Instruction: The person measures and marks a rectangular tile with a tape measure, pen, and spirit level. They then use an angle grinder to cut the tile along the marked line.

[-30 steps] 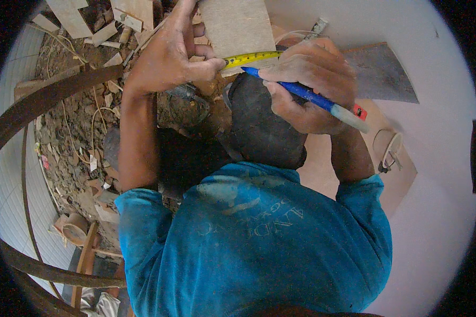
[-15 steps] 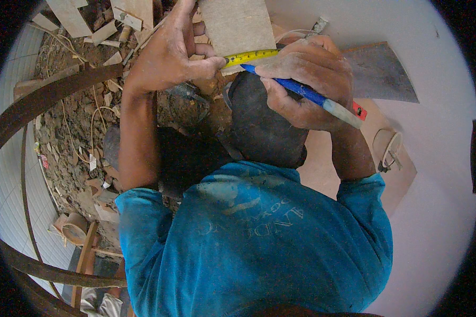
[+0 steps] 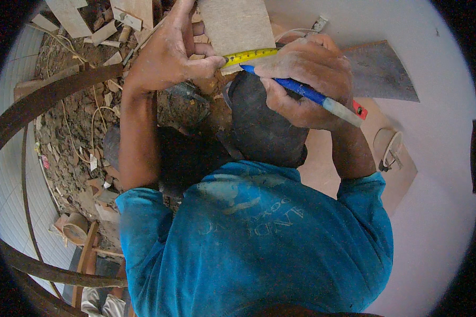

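Here, the left hand's [image 3: 164, 61] grip pinches a yellow tape measure [image 3: 251, 55] against a pale tile [image 3: 237, 25]. The right hand [image 3: 318, 71] clasps a blue pen [image 3: 304, 91].

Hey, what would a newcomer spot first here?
Probably the broad blue shirt, filling the lower middle. Above it, a bright yellow tape measure crosses the pale board, its left end at the left hand. The right hand holds a blue pen, tip just below the tape.

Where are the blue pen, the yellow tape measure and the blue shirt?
Blue pen [image 3: 303, 90]: head view, on the barrel.
Yellow tape measure [image 3: 250, 56]: head view, on the blade's middle.
Blue shirt [image 3: 259, 248]: head view, on the back.
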Demonstrator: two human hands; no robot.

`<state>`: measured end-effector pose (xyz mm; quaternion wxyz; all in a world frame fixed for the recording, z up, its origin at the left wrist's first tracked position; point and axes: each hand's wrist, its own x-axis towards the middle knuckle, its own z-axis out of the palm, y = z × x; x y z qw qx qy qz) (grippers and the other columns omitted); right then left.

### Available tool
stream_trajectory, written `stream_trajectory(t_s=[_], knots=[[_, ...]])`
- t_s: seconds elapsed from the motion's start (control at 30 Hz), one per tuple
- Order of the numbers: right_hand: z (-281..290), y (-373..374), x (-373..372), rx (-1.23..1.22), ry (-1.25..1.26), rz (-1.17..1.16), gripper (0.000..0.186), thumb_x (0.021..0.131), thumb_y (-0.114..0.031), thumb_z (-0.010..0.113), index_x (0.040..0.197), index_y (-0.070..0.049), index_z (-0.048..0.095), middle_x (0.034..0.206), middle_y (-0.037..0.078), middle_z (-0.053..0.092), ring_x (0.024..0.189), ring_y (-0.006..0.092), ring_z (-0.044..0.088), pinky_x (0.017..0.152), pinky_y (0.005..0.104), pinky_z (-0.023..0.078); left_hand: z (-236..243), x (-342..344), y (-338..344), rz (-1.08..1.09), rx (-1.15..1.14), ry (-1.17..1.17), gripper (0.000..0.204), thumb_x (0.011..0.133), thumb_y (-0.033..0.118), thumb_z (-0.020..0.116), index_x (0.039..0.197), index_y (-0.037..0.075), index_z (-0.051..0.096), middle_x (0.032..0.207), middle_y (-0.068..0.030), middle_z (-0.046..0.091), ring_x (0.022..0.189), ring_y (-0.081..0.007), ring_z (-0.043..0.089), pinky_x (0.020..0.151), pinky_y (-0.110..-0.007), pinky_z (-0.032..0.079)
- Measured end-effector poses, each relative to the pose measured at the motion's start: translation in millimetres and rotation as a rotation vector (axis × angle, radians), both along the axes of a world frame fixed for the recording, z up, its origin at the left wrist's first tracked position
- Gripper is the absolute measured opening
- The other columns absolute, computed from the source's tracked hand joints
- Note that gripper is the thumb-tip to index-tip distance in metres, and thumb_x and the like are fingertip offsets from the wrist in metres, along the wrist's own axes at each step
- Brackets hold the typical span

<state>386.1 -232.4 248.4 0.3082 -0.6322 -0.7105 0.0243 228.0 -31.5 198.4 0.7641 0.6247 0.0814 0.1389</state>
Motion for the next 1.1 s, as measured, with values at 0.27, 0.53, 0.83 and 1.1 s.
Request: stream_trajectory(t_s=[0.27,0.53,0.83,1.1], knots=[[-11.9,-6.7,24.7,0.181,0.047,-0.063,0.019,0.082,-0.012,0.078,0.101,-0.008,0.076,0.099,0.014,0.074,0.089,0.0313,0.070,0.083,0.0456,0.054,9.3,4.6,-16.1,0.212,0.592,0.049,0.085,0.084,0.015,0.080,0.154,0.002,0.033,0.147,-0.0165,0.046,0.130,-0.0257,0.051,0.105,-0.036,0.045],[-36.1,-18.5,16.2,0.105,-0.162,-0.312,0.013,0.079,-0.021,0.077,0.092,-0.018,0.075,0.096,0.007,0.071,0.102,0.0318,0.068,0.084,0.0506,0.050,-3.3,-6.5,-7.7,-0.003,0.031,-0.055,0.097,0.083,0.012,0.081,0.162,0.010,0.026,0.161,-0.0123,0.036,0.135,-0.0282,0.052,0.099,-0.037,0.054],[-11.3,-18.2,12.5,0.139,0.489,-0.317,0.015,0.099,-0.018,0.071,0.100,-0.005,0.066,0.095,0.011,0.067,0.083,0.0219,0.065,0.078,0.0324,0.051,-13.8,3.9,-10.4,0.560,0.243,0.102,0.033,0.099,0.014,0.069,0.131,0.006,0.068,0.126,-0.0103,0.068,0.119,-0.0171,0.061,0.099,-0.032,0.050],[12.4,26.2,-6.4,0.398,0.643,-0.406,0.013,0.100,-0.014,0.067,0.102,-0.002,0.063,0.099,0.009,0.064,0.086,0.0139,0.062,0.079,0.0278,0.049,-7.6,4.7,-22.2,0.779,0.379,-0.134,0.059,0.085,-0.004,0.074,0.140,0.007,0.057,0.132,-0.0113,0.052,0.122,-0.0233,0.057,0.087,-0.031,0.060]])
